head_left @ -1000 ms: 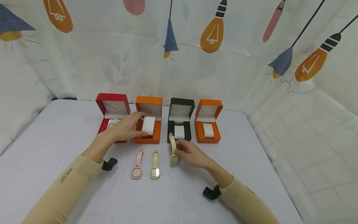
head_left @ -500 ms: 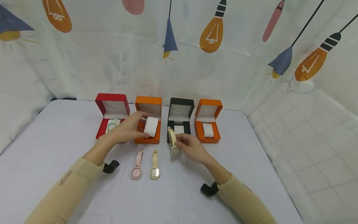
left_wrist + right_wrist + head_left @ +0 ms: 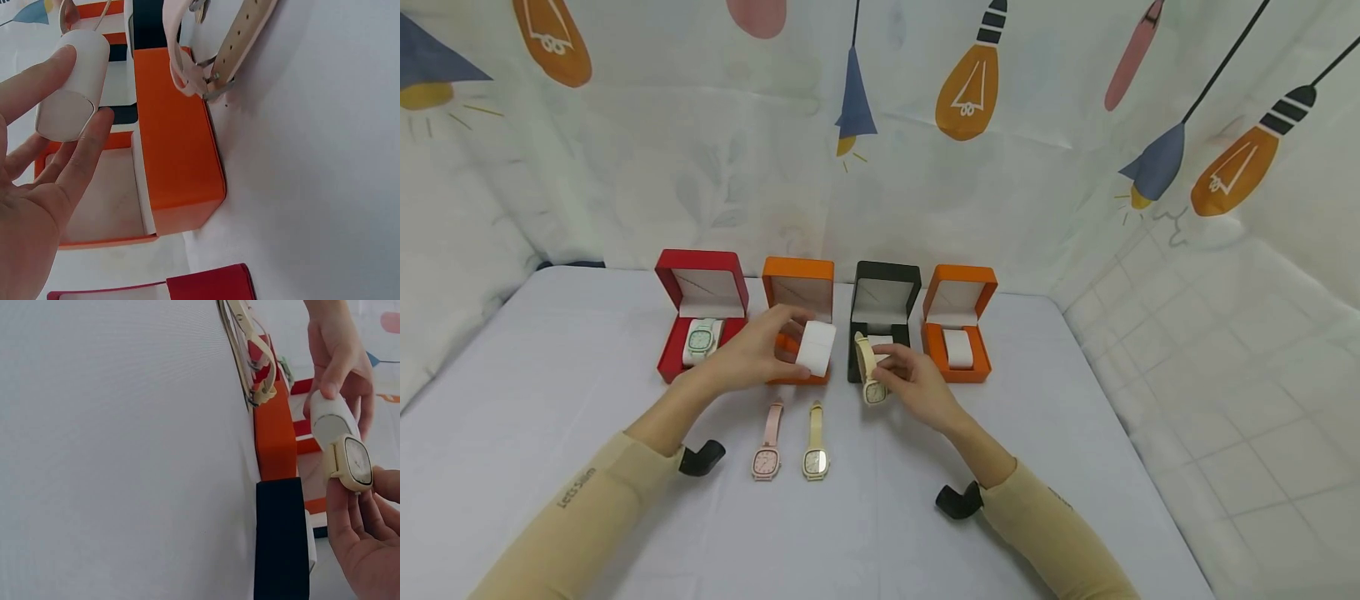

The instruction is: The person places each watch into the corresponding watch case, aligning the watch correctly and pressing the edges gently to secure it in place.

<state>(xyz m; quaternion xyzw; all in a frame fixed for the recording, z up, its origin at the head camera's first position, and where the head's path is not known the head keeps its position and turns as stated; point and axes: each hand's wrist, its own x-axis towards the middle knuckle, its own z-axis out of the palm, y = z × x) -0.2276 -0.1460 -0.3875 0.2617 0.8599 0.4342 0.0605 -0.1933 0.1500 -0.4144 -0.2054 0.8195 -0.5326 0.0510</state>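
Note:
My left hand [image 3: 758, 348] pinches a white watch cushion [image 3: 816, 347] between thumb and fingers, raised above the left orange watch box [image 3: 797, 268]. In the left wrist view the cushion [image 3: 75, 81] is a rounded white roll, and the box's well below it shows bare. My right hand [image 3: 921, 387] pinches a cream wristwatch [image 3: 874, 392] by its case, strap pointing up, in front of the black watch box [image 3: 887, 272]. The right wrist view shows the watch's squarish face [image 3: 358, 461] close beside the cushion [image 3: 331, 419].
A red box [image 3: 702, 260] at left holds a pale green watch [image 3: 701, 340] on its cushion. The right orange box [image 3: 964, 275] holds a bare white cushion [image 3: 957, 349]. A pink watch [image 3: 767, 461] and a yellow watch [image 3: 816, 462] lie on the white table in front.
My left hand has lifted the cushion out of the left orange box and moved it rightward. My right hand has brought the cream watch up and farther from me. The green watch is more exposed.

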